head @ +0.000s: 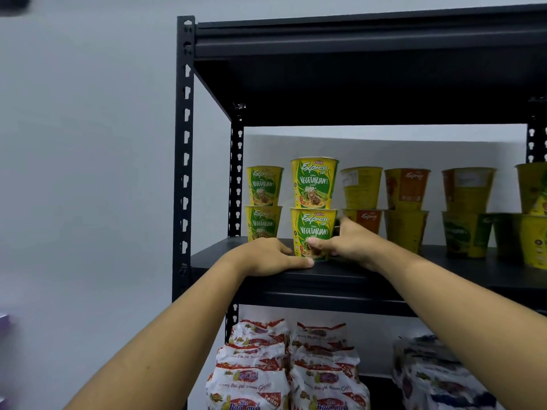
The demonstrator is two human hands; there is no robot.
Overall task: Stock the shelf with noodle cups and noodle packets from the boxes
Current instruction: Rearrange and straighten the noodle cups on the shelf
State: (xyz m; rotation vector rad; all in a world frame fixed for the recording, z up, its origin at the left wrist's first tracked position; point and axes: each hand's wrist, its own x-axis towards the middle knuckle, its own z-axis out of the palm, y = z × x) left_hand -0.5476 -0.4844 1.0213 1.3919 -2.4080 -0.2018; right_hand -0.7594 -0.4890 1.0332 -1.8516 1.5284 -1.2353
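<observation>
Cup (313, 227) stands upright, rim up, held in right hand (352, 244) grip; left hand (266, 257) grip slack, flat on shelf (325, 276)

- plain pale grey painted wall (88, 173) takes up pretty much the whole left side, and a strip of it shows again far back on the right
- dark blurry shape (13, 2) in the top left corner, cut off, can't tell what it is
- small purple blurry thing (3, 324) low on the left edge, near, also unclear
</observation>
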